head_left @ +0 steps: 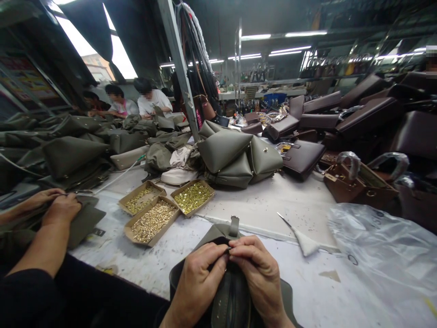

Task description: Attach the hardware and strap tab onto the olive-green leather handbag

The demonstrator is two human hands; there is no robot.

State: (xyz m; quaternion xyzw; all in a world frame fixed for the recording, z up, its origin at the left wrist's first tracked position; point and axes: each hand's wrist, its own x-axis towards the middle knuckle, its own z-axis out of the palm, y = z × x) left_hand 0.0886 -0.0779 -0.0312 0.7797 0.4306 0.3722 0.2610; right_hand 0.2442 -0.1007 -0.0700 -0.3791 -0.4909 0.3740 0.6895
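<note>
An olive-green leather handbag (215, 233) lies in front of me at the table's near edge, with a metal ring tab on its far side and a dark zip strip running toward me. My left hand (201, 273) and my right hand (258, 271) meet over the bag's opening. Thumbs and fingertips of both are pinched together on a small dark part of the bag. Whether a tiny fitting is also between the fingertips is hidden. Beyond my left hand stand cardboard trays of small gold metal fittings (153, 223) and yellowish ones (192, 197).
On the left, a co-worker's hands (61, 205) handle another olive piece. Olive bags (232, 155) are heaped ahead, dark brown bags (303, 157) at right. A pointed tool with a white-wrapped handle (305, 241) and clear plastic sheeting (382, 255) lie right of me.
</note>
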